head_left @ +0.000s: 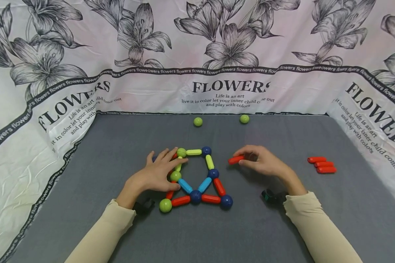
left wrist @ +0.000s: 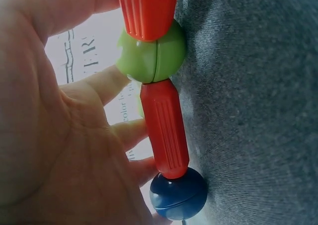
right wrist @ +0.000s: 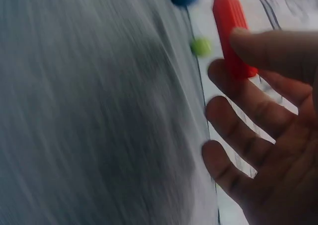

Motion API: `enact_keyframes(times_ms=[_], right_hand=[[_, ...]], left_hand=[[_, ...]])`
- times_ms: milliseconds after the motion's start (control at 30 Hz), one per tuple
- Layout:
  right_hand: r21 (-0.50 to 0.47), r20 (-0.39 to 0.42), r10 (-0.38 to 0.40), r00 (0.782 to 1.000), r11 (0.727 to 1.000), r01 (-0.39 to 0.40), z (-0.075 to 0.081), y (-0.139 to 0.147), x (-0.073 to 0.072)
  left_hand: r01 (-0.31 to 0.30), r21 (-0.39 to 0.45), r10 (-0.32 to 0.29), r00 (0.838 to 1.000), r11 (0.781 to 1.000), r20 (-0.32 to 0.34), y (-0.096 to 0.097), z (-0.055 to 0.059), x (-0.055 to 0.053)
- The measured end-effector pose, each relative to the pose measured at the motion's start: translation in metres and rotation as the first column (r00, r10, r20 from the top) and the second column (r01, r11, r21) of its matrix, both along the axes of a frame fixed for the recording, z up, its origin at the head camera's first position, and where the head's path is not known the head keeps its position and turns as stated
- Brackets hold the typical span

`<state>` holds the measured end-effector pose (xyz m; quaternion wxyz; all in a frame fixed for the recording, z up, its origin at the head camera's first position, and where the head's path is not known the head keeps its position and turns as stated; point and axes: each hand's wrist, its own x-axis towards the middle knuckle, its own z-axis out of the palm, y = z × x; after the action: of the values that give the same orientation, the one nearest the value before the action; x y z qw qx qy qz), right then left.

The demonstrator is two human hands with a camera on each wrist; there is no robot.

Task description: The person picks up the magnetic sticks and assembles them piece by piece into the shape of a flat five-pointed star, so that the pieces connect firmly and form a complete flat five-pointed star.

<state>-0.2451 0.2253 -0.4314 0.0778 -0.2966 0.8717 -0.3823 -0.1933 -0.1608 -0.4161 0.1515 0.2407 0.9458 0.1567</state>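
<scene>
Red, blue and yellow rods joined by green and navy balls form a flat frame on the grey cloth, with a navy ball (head_left: pixel 195 197) at its lower middle. Over the frame's left side my left hand (head_left: pixel 156 172) is spread, fingers fairly straight and thumb near a lower red rod. Its wrist view has a red rod (left wrist: pixel 165 130) between a green ball (left wrist: pixel 152 53) and a navy ball (left wrist: pixel 179 193), beside the palm and fingers. To the right of the frame, my right hand (head_left: pixel 264 160) pinches a loose red rod (right wrist: pixel 232 36) between thumb and fingers.
Several red rods (head_left: pixel 325 164) lie together at the right. Two loose green balls, a left one (head_left: pixel 198 121) and a right one (head_left: pixel 244 118), sit near the back edge. Flower-printed fabric (head_left: pixel 232 91) rises behind the grey surface (head_left: pixel 250 233) and along its sides.
</scene>
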Motion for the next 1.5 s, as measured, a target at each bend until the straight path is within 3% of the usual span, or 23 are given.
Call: enact_keyframes(times_ms=[200,467,667,800,933,1033,1267,1433,1500], right_hand=[[-0.015,0.067,0.11,0.992,0.994,-0.109,-0.008,-0.028,0.012],[-0.03,0.079,0.108,0.991,0.994,-0.106,-0.01,-0.036,0.016],[0.009,0.083,0.093,0.992,0.996,-0.094,0.003,-0.013,0.007],[0.048,-0.035,-0.065,0.997,0.997,0.067,0.016,0.032,-0.002],[0.069,-0.143,-0.283,0.948,0.953,0.295,0.027,0.088,-0.004],[0.104,-0.142,-0.392,0.909,0.907,0.408,0.026,0.125,-0.002],[0.282,-0.061,-0.516,0.854,0.812,0.511,0.009,0.177,0.003],[0.306,-0.057,-0.555,0.83,0.782,0.543,0.002,0.186,0.003],[0.292,-0.015,-0.567,0.823,0.785,0.546,0.001,0.187,0.002]], left_hand=[[-0.002,-0.001,0.002,1.0,1.0,0.011,0.001,0.0,0.001],[-0.007,0.005,0.007,1.0,1.0,0.021,0.0,-0.001,0.001],[-0.002,0.011,0.001,1.0,1.0,0.012,-0.001,0.0,-0.001],[0.002,0.008,-0.002,1.0,1.0,0.012,-0.001,0.0,-0.001],[0.004,0.005,-0.004,1.0,1.0,0.019,0.0,0.001,-0.001],[0.002,0.01,-0.002,1.0,1.0,0.025,0.0,0.001,0.0],[-0.001,0.009,0.001,1.0,1.0,0.022,-0.001,0.001,0.0],[0.003,0.013,-0.003,1.0,1.0,0.019,-0.001,0.001,0.0],[0.004,0.018,-0.004,1.0,1.0,0.017,-0.001,0.0,0.0]])
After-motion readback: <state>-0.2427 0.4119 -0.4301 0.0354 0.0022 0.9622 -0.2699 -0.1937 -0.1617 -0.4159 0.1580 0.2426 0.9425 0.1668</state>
